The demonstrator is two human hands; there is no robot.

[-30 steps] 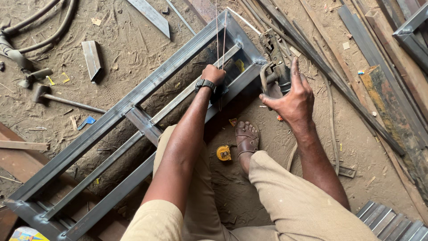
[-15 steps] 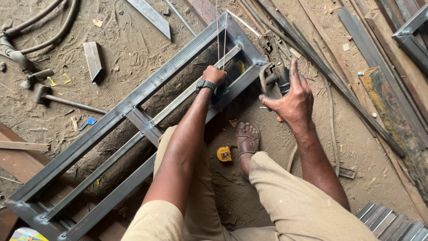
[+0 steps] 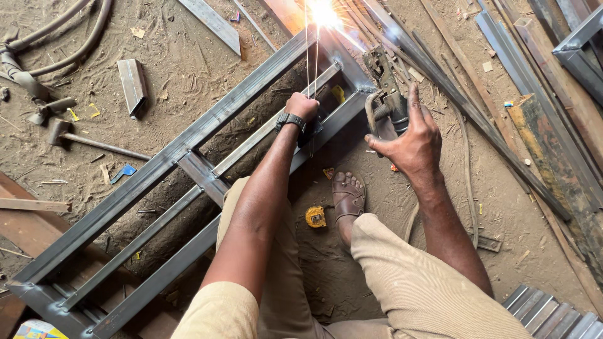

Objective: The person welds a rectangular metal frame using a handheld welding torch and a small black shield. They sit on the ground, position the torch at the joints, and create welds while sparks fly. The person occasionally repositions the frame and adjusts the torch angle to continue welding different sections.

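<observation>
A: What's the biggest thing down there?

B: The steel frame [image 3: 188,141] — long rectangular tubes joined like a ladder, lying slantwise across the sandy floor [image 3: 188,69] from the lower left corner up to the top middle. At its far end a white welding flash [image 3: 323,11] glares, with sparks streaking off to the right.

A: And the person?

B: Seated, khaki trousers, knees either side of the view. One sandalled foot [image 3: 348,196] rests on the sand just beside the frame's near rail.

A: The hands?

B: The left hand [image 3: 303,105], a dark watch at its wrist, is clenched into a fist right at the frame's upper end, against the inner bar. What the fist encloses I cannot tell. The right hand [image 3: 411,135] grasps the welding holder [image 3: 386,85] — a worn metal clamp — with fingers wrapped round the handle, forefinger stretched upward, thumb out to the left. The holder points up toward the flash, just beside the frame's end corner.

A: Anything smaller about?

B: A hammer [image 3: 94,141] lies left of the frame, well apart from the hands. A short tube offcut [image 3: 133,85] sits above it. Smallest, a yellow tape measure [image 3: 316,216] on the sand, just left of the foot.
</observation>
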